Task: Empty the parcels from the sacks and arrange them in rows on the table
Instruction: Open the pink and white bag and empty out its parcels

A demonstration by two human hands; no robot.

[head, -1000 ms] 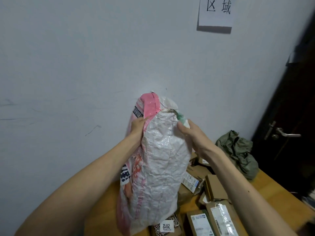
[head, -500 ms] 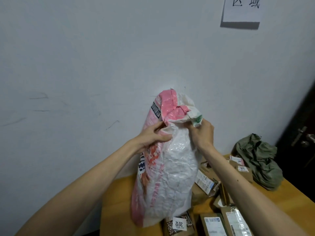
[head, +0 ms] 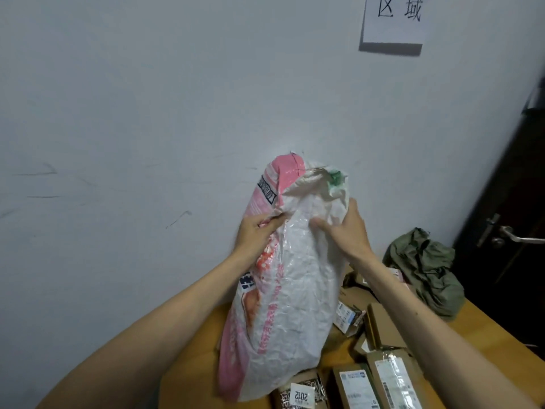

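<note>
A crumpled white and pink woven sack (head: 290,296) hangs upside down over the wooden table (head: 191,358), its closed end up near the wall. My left hand (head: 255,233) pinches its left side and my right hand (head: 346,228) grips its right side, both near the top. Below its mouth lie cardboard parcels: one tagged 2012 (head: 300,395) and two with white labels (head: 358,386) (head: 396,379). More brown boxes (head: 380,323) are heaped behind my right forearm. What is inside the sack is hidden.
A crumpled olive-green sack (head: 427,267) lies at the table's far right against the wall. A dark door with a metal handle (head: 513,237) stands on the right. A paper sign (head: 393,19) hangs on the white wall.
Both hands have shifted their grip lower on the sack's upper part. The sack's top has loosened and spread out. The view has swung slightly.
</note>
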